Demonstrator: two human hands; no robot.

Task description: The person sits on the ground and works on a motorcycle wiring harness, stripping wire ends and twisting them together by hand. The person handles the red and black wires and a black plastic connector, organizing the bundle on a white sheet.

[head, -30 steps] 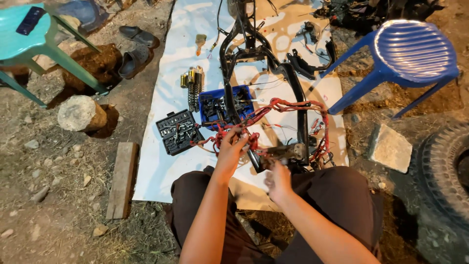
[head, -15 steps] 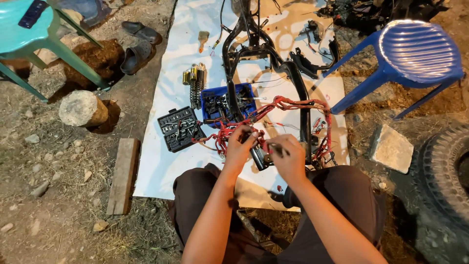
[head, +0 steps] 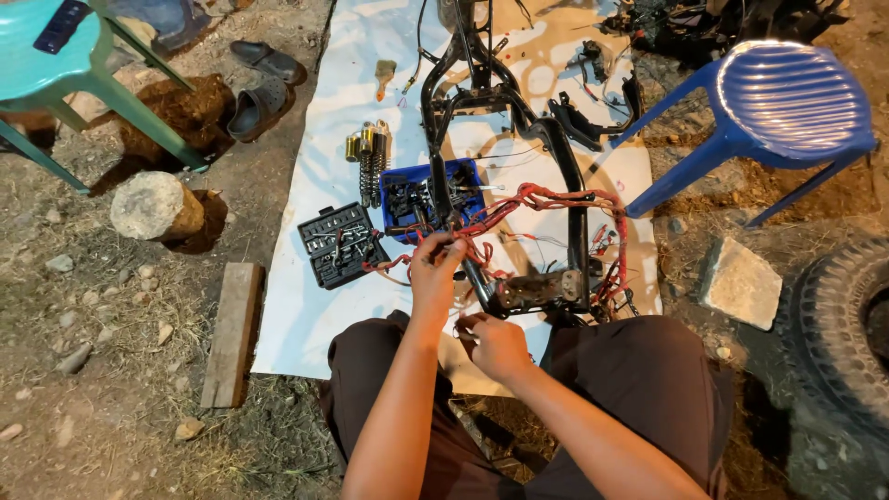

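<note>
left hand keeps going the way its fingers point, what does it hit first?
Probably the red wire bundle at the fingertips of the left hand, then the black frame and the blue tray behind. Depth is unclear.

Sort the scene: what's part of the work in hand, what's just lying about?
In hand: left hand pinching the red wiring harness; right hand close below; black frame; open socket set; blue parts tray.

Lying about: blue stool, green stool, sandals, wooden plank, tyre.
</note>
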